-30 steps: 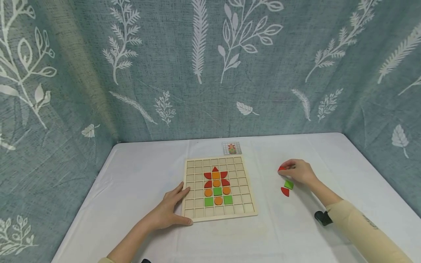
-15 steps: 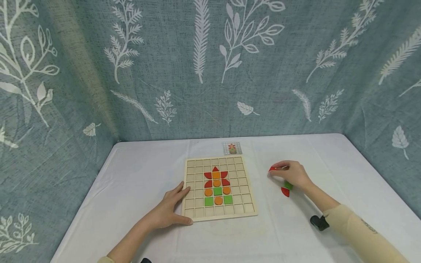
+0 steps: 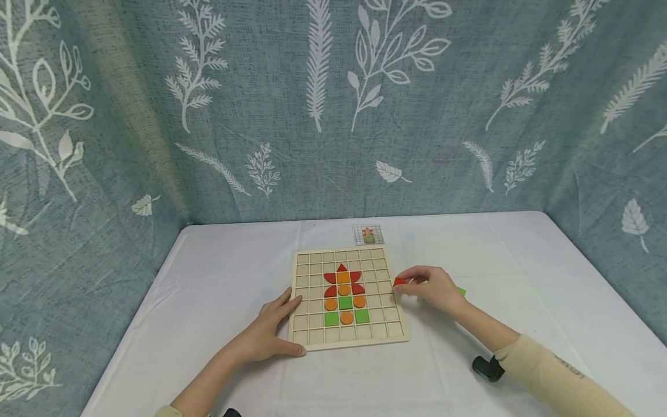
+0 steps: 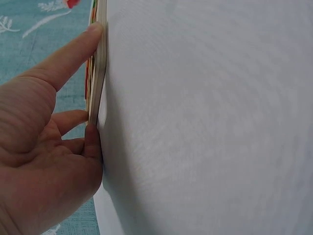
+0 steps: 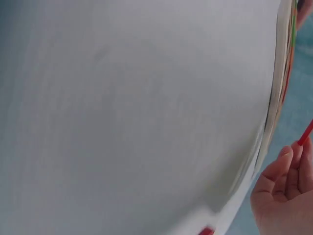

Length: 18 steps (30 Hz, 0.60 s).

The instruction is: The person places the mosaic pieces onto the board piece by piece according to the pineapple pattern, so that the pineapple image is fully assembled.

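Note:
My left hand [image 3: 266,333] rests at the near-left corner of a wooden grid board [image 3: 384,333], thumb along the front edge and extended fingers on the left edge. In the left wrist view, the thumb and fingertips touch the board's side [image 4: 100,63]. Over the board's right edge, my right hand [image 3: 429,288] pinches a small red tile [image 3: 399,282] between thumb and fingers. That tile [image 5: 306,133] appears as a thin red strip in the right wrist view. Red, orange and green tiles form a figure in the board's middle: an orange square [image 3: 343,277], orange discs [image 3: 344,290], green squares [image 3: 345,303], red pieces around.
A small pattern card [image 3: 368,234] lies behind the board. Partly behind my right hand, a green tile [image 3: 461,291] is on the white cloth; a loose red tile [image 5: 207,231] shows in the right wrist view. A patterned curtain [image 3: 333,116] hangs behind the table.
My right hand has carried the red tile leftward from the loose tiles to the board's right edge. My left hand stays in place, and the figure on the board is unchanged.

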### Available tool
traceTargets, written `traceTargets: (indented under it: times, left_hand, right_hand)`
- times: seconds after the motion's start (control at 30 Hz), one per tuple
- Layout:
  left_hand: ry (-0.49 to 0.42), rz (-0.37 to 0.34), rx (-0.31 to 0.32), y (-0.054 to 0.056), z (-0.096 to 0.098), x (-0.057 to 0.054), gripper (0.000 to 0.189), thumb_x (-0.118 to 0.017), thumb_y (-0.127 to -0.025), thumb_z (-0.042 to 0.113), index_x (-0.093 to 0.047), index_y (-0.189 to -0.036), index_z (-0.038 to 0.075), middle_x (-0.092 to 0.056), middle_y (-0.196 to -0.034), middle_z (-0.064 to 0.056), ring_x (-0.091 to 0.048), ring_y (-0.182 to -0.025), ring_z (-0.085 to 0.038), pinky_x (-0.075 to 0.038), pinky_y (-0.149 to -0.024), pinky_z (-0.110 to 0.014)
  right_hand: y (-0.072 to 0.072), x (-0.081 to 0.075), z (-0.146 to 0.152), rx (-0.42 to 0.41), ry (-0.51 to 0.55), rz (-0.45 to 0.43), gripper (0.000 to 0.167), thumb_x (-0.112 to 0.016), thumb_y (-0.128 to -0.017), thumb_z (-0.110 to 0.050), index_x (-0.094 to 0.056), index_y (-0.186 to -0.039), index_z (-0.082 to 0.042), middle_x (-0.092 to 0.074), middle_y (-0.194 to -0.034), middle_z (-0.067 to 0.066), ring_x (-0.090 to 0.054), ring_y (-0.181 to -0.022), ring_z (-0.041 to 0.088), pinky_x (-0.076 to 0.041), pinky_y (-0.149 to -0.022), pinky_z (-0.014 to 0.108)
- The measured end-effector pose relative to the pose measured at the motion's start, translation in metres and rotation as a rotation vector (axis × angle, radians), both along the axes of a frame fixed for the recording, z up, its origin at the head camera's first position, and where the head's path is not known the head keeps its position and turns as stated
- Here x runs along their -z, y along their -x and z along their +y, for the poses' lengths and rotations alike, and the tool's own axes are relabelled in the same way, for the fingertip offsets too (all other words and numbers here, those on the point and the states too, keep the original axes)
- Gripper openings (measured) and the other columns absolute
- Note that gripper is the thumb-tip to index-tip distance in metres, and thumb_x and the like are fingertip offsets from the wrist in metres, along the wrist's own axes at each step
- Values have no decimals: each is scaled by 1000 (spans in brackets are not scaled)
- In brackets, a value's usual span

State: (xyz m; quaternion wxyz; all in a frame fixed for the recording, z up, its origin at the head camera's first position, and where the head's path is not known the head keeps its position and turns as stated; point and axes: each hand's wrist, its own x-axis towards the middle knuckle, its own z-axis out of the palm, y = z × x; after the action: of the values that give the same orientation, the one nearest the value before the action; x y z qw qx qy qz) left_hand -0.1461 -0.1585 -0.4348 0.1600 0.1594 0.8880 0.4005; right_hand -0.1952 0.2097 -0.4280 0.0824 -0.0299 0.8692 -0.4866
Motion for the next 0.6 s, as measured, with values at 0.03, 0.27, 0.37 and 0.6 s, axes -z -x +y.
traceTargets:
  times: [0.03, 0.27, 0.37, 0.6]
  left_hand:
    - [1, 1, -1, 0, 0, 0, 102, -89, -67, 33, -37, -150, 5, -12, -162, -16, -10, -145, -41, -17, -110, -64]
    - [2, -4, 0, -1, 0, -1, 102, -89, -67, 33, -37, -150, 4, -12, -161, -17, -10, -145, -42, -17, -110, -64]
    - [2, -6, 2, 0, 0, -1, 102, -89, -68, 33, -36, -150, 4, -12, -161, -17, -10, -145, -42, -17, -109, -65]
    - [3, -7, 1, 1, -1, -2, 101, -89, -68, 32, -37, -150, 4, -12, -162, -17, -11, -145, -41, -19, -109, -64]
  right_hand:
    - [-2, 1, -4, -4, -1, -8, 33, -81, -79, -31, -74, -104, -10, -64, -79, 2, -55, -73, 19, -49, -60, 30]
    - [-15, 3, -27, -63, -13, -45, 31, -83, -76, -32, -74, -100, -13, -62, -78, 0, -53, -76, 17, -43, -65, 28]
    - [-19, 3, -35, -116, -25, -35, 29, -83, -77, -32, -74, -97, -15, -61, -76, -1, -52, -74, 17, -41, -63, 27]
    - [-26, 4, -50, -302, -123, 86, 23, -84, -77, -30, -74, -92, -15, -57, -70, -6, -49, -65, 12, -37, -56, 22]
